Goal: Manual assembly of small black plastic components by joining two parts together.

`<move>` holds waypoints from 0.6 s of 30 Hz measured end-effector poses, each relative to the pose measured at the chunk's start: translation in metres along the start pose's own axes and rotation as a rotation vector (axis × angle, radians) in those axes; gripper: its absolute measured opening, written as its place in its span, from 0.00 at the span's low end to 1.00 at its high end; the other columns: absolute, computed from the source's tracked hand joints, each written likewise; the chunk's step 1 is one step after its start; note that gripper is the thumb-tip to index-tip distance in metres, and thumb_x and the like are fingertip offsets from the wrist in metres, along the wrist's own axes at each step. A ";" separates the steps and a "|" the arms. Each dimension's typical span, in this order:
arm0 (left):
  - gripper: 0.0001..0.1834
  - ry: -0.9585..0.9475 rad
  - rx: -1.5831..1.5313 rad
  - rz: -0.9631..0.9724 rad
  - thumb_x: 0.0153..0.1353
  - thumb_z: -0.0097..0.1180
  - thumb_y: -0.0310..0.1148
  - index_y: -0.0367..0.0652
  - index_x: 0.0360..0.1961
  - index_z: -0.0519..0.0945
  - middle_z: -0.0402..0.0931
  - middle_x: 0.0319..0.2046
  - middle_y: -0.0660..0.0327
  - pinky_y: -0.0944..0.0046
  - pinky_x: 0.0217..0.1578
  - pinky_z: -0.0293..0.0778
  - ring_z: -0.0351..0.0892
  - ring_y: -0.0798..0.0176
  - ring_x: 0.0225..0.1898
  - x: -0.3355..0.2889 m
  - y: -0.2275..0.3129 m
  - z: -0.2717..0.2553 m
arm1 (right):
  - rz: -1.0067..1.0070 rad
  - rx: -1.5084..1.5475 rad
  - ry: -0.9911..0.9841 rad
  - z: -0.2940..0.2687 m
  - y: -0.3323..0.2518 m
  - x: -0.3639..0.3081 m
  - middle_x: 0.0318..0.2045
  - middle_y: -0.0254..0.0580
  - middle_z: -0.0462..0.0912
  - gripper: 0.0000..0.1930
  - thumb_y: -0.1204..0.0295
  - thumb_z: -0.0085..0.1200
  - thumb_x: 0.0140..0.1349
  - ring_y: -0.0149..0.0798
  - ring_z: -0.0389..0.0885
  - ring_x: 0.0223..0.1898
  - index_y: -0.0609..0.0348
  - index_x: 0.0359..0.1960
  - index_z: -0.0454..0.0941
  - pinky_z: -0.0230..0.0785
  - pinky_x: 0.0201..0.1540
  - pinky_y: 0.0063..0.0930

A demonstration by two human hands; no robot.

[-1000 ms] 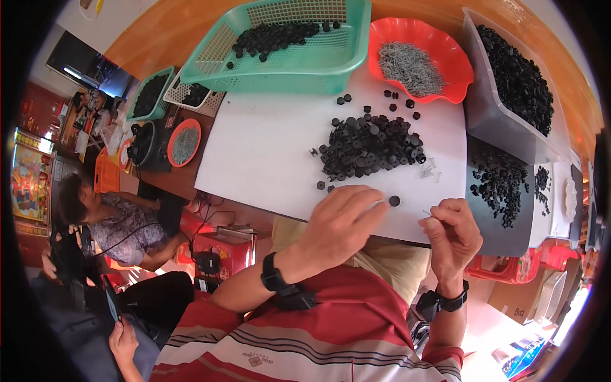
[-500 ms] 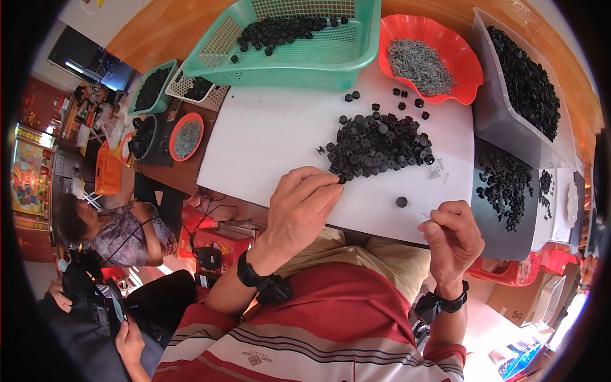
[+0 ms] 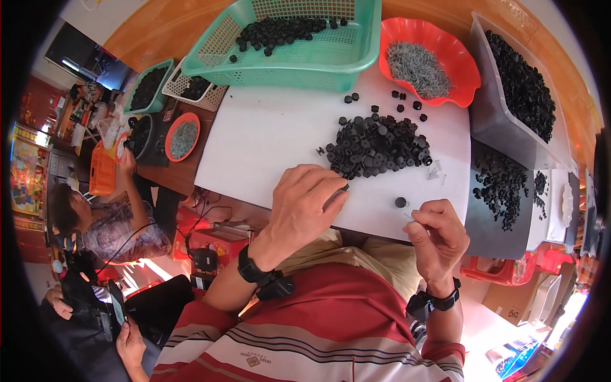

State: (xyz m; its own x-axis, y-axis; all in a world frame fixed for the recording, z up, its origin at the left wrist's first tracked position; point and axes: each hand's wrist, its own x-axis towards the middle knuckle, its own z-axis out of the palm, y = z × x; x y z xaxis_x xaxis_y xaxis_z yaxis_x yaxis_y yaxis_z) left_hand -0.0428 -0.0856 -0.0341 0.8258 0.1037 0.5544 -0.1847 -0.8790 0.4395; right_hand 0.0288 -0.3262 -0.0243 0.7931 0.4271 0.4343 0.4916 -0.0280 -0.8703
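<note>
My left hand (image 3: 305, 197) is closed just in front of a heap of small black plastic parts (image 3: 382, 148). A bit of black shows at its fingertips, one of those parts pinched there and mostly hidden. To the right, my right hand (image 3: 440, 232) pinches a thin silver screw between thumb and forefinger, over the front edge of the white board (image 3: 254, 143). One loose black round part (image 3: 400, 202) lies on the board between my hands. Several silver screws (image 3: 435, 170) lie beside the heap's right edge.
A green basket (image 3: 286, 77) of black parts stands at the back. Beside it are a red scalloped bowl (image 3: 468, 63) of screws and a grey bin (image 3: 487, 111) of black parts. More black pieces (image 3: 503, 191) lie right. Another person (image 3: 121, 232) sits at left.
My left hand has drawn slightly right and down from the heap, with a black part at its fingertips. My right hand has moved left with the screw, closer to the loose part.
</note>
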 end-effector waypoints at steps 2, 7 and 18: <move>0.13 0.008 -0.004 0.012 0.47 0.73 0.22 0.42 0.35 0.85 0.85 0.36 0.61 0.58 0.43 0.76 0.83 0.54 0.39 -0.001 -0.002 0.003 | 0.022 0.013 -0.002 0.002 0.000 -0.001 0.33 0.44 0.82 0.10 0.84 0.68 0.55 0.33 0.78 0.31 0.66 0.39 0.85 0.70 0.34 0.23; 0.12 0.032 -0.036 0.029 0.47 0.72 0.21 0.41 0.33 0.85 0.85 0.37 0.60 0.59 0.43 0.77 0.84 0.55 0.39 -0.003 -0.003 0.007 | 0.021 0.024 -0.017 0.005 -0.003 0.001 0.34 0.44 0.82 0.10 0.84 0.68 0.55 0.33 0.79 0.31 0.66 0.39 0.85 0.72 0.34 0.23; 0.16 0.127 -0.246 0.012 0.50 0.72 0.16 0.36 0.38 0.80 0.86 0.39 0.51 0.64 0.36 0.84 0.89 0.56 0.36 -0.007 0.003 0.003 | 0.004 0.028 -0.100 0.018 -0.008 0.015 0.35 0.44 0.82 0.10 0.83 0.69 0.57 0.32 0.80 0.31 0.65 0.40 0.86 0.74 0.34 0.23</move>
State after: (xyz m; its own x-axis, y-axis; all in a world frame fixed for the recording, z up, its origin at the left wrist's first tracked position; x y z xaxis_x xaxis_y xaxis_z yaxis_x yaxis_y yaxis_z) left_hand -0.0478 -0.0905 -0.0390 0.7525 0.1651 0.6376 -0.3305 -0.7426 0.5825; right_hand 0.0309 -0.3032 -0.0152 0.7546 0.5150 0.4066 0.4771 -0.0053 -0.8788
